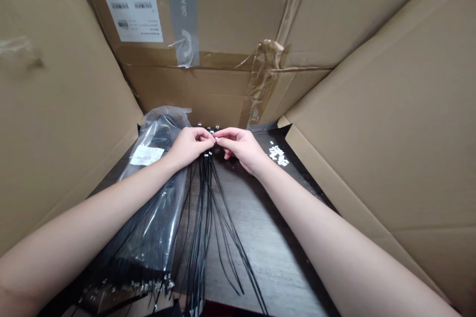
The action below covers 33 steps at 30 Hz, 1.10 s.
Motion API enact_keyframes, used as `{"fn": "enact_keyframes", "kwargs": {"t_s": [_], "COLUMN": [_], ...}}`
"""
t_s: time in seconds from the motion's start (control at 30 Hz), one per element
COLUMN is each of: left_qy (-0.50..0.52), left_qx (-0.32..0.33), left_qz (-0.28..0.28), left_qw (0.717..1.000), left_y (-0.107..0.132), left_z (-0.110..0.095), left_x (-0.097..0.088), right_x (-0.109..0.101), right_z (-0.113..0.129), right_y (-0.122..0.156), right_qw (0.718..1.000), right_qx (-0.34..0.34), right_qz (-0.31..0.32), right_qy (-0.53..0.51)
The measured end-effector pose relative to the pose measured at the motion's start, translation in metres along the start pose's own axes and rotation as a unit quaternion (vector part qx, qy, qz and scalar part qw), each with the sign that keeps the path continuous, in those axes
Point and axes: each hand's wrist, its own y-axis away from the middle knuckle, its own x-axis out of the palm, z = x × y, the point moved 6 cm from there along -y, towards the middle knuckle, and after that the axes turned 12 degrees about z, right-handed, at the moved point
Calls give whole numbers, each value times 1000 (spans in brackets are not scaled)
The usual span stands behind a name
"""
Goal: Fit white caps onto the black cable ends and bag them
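Observation:
My left hand and my right hand meet fingertip to fingertip at the far end of a dark wooden table. Both are closed in a pinch on a small white piece at the tip of a thin black cord. A loose bundle of black cords fans out from under my hands toward me. Left of it lies a clear plastic bag full of more black cords, with a white label on it.
A little heap of small white pieces lies right of my right hand. Large cardboard boxes wall in the table at the back and on both sides, one with a white shipping label.

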Motion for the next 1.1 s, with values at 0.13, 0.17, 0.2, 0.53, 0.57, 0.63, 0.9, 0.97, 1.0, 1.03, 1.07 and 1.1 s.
{"fn": "enact_keyframes", "kwargs": {"t_s": [0.13, 0.17, 0.2, 0.53, 0.57, 0.63, 0.9, 0.97, 1.0, 1.03, 1.07, 1.1], "left_qy": [1, 0, -1, -109, -157, -236, -281, -275, -272, -270, -271, -275], "left_qx": [9, 11, 13, 15, 19, 21, -8, 2, 8, 14, 19, 24], "left_qz": [-6, -5, -4, -61, -59, -39, 111, 129, 136, 142, 144, 145], "left_qw": [1000, 1000, 1000, 992, 986, 971, 953, 953, 953, 952, 952, 950], "left_y": [0, 0, 0, 2, 3, 5, 9, 8, 8, 8, 7, 7], "left_z": [-2, -3, -4, -10, -14, -21, -22, -21, -21, -20, -20, -20], "left_x": [-1, -1, -1, -10, -11, -10, -10, -9, -8, -7, -6, -5], "right_x": [1, 1, 0, -7, -7, -8, -9, -9, -10, -10, -10, -10], "right_z": [-2, -2, -3, -9, -9, -10, -10, -9, -8, -8, -7, -7], "right_y": [-1, -1, -1, -5, -5, -6, -5, -5, -4, -4, -4, -3], "right_qw": [1000, 1000, 1000, 999, 999, 998, 996, 995, 994, 994, 993, 993], "right_qx": [4, 3, 1, 1, 4, 10, 28, 32, 34, 35, 37, 38], "right_qz": [15, 15, 12, -21, -22, -27, -61, -71, -76, -79, -80, -80], "right_qy": [-9, -11, -12, -43, -45, -50, -64, -68, -70, -72, -75, -76]}}
